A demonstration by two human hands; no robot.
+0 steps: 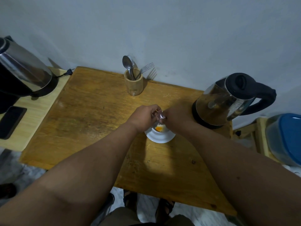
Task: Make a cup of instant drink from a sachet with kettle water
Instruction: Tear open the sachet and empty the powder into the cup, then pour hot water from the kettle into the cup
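a small silvery sachet (pixel 160 115) is pinched between both our hands, held just above a white cup (pixel 160 128) at the middle of a wooden table (pixel 91 115). our left hand (pixel 145 116) and right hand (pixel 174 117) are both closed on the sachet, fingertips meeting over it. inside the cup we can see a patch of orange powder (pixel 158 128). the cup stands on a white saucer (pixel 160 138); most of the cup is hidden by our hands. to the right, near the saucer, a steel kettle (pixel 228 101) with a black lid and handle sits on its base. behind the cup, against the pale wall, a wooden holder (pixel 133 84) keeps spoons and a fork upright. far left, on a lighter side table, stands a second kettle (pixel 22 70), with a dark phone (pixel 12 122) lying flat in front of it. at the right edge is a blue-lidded container (pixel 285 137).
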